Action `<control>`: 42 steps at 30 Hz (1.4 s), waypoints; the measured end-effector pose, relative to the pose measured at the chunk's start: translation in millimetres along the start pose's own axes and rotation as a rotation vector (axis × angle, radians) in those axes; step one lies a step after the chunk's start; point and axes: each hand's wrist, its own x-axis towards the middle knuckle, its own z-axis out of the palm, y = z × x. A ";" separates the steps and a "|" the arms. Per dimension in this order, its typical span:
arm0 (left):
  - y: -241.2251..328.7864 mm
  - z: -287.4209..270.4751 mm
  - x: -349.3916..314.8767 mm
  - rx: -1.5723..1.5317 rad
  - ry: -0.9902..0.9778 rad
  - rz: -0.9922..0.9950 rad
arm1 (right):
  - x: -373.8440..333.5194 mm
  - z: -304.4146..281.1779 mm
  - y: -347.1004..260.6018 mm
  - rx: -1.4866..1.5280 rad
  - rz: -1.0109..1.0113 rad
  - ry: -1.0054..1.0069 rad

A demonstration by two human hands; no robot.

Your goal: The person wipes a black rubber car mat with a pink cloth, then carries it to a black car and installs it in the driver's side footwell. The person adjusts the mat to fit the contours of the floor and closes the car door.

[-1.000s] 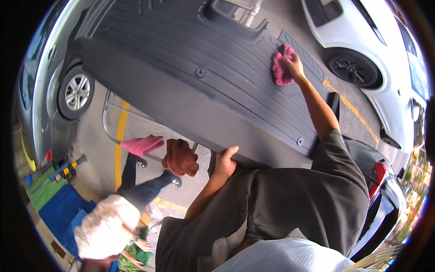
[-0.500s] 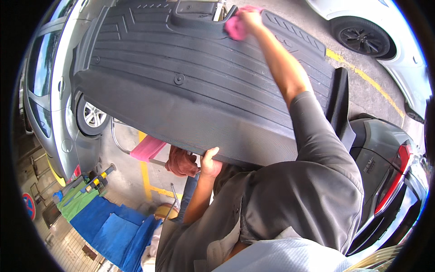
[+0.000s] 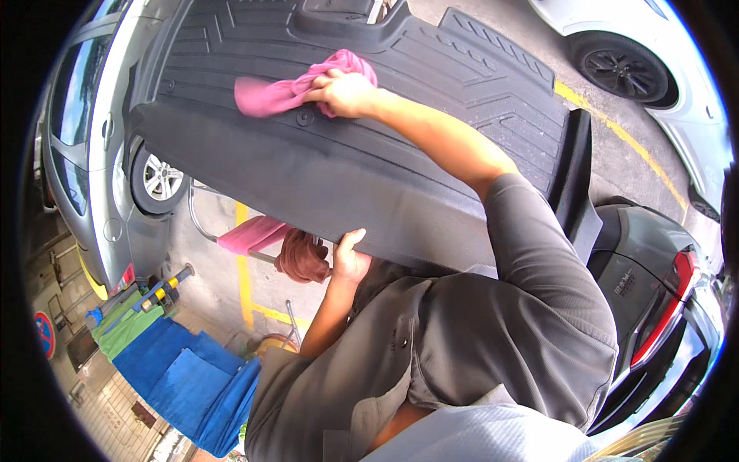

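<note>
A large black car floor mat (image 3: 431, 181) with moulded ridges and raised rims spreads across the view in front of me. My right hand (image 3: 346, 94) is closed around a pink cloth (image 3: 265, 98), pressed on the ridged surface beside a small round fitting (image 3: 305, 117). One end of the cloth trails leftward, blurred by motion. At the mat's near edge, my left hand (image 3: 352, 260) grips the rim with its thumb on top; the other fingers are hidden beneath.
Below the mat, a metal rack (image 3: 202, 223) carries another pink cloth (image 3: 254, 235) and a brown cloth (image 3: 302, 258). Blue cloths (image 3: 192, 385) hang at lower left. Cars stand close by: a silver one (image 3: 108, 192) left, a grey one (image 3: 627, 285) right, a white one (image 3: 677, 115) far right.
My right hand has swept the pink cloth from the mat's far edge leftward and nearer, to the middle-left of the surface. The left hand still holds the near edge.
</note>
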 end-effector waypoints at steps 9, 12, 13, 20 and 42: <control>-9.7 -12.5 -1.2 -0.078 -0.062 -0.027 | -314.7 -51.2 128.4 0.073 0.902 0.402; -18.1 -11.4 7.3 -0.070 -0.007 -0.118 | -383.5 -40.5 140.5 0.265 1.597 0.470; -20.7 -11.9 8.6 0.041 -0.090 -0.070 | -377.5 -29.2 146.5 -0.008 1.329 0.312; -31.4 -10.5 13.6 0.197 -0.121 0.125 | -194.2 21.9 97.5 0.730 0.949 0.196; 222.7 -288.2 -699.0 0.334 2.064 0.885 | -104.4 69.1 59.8 -0.311 0.247 0.369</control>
